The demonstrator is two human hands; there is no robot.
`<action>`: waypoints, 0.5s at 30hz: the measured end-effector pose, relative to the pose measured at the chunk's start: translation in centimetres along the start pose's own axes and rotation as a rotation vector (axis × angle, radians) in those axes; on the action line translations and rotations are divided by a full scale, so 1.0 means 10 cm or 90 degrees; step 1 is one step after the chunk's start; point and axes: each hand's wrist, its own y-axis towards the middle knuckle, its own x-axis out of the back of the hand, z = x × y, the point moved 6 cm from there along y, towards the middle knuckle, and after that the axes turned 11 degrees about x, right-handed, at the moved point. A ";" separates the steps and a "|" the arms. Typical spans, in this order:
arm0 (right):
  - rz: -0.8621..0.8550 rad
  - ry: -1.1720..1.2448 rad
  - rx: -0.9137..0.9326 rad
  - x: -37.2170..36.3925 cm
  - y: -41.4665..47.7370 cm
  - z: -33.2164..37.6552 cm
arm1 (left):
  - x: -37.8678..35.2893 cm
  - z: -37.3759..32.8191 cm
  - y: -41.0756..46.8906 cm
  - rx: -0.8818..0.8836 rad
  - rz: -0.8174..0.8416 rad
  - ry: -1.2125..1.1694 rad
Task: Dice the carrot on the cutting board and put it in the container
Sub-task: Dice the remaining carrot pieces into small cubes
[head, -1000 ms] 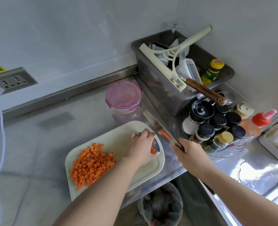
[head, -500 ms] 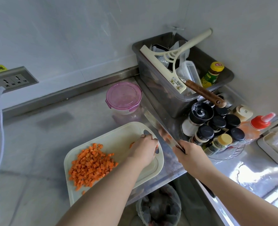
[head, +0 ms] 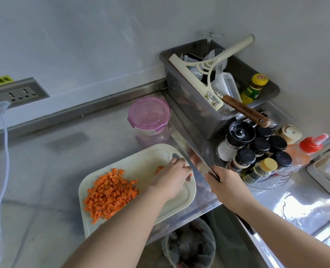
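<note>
Your left hand (head: 172, 177) sits at the far right end of the cutting board (head: 140, 167), by the board's handle slot. Its fingers are curled down and clamped on 1 uncut carrot piece (head: 159, 168); only a bit of orange shows at the hand's left edge, the rest is hidden.

Your right hand (head: 225, 185) is wrapped tight round the knife (head: 191, 151) handle, off the right edge of the board. The shiny blade runs from that hand toward the far left, just right of your left hand. Can't tell if the edge touches the board.

The diced carrot (head: 111, 192) lies in 1 loose heap on the near left half of the board, with a few stray cubes at its near edge. The board lies on the steel counter (head: 63, 151), its near right corner close to the counter edge.

The container (head: 149, 115) stands on the counter just beyond the board, pink lid on, apart from the board. No carrot visible in it.

Far right:
- grey bin (head: 179, 89) against the wall, holding a cream squeegee (head: 204, 74) and a yellow-capped bottle (head: 255, 88)
- cluster of black-capped spice jars (head: 261, 144) near the bin
- red-capped squeeze bottle (head: 311, 146) right of the jars

Far left: wall socket strip (head: 15, 93), with 1 white cable (head: 4, 151) plugged in and hanging down. A bagged trash bin (head: 189, 246) sits below the counter edge.
</note>
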 end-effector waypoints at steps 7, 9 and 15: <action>0.041 0.028 -0.005 -0.16 -0.05 0.12 | 0.01 0.41 -0.63 0.265 -0.123 -0.150; 0.088 0.021 0.005 -0.29 -0.08 0.20 | -0.06 0.49 -0.70 0.319 -0.142 -0.153; 0.171 0.002 0.009 -0.64 -0.13 0.30 | -0.17 0.60 -0.77 0.311 -0.152 -0.240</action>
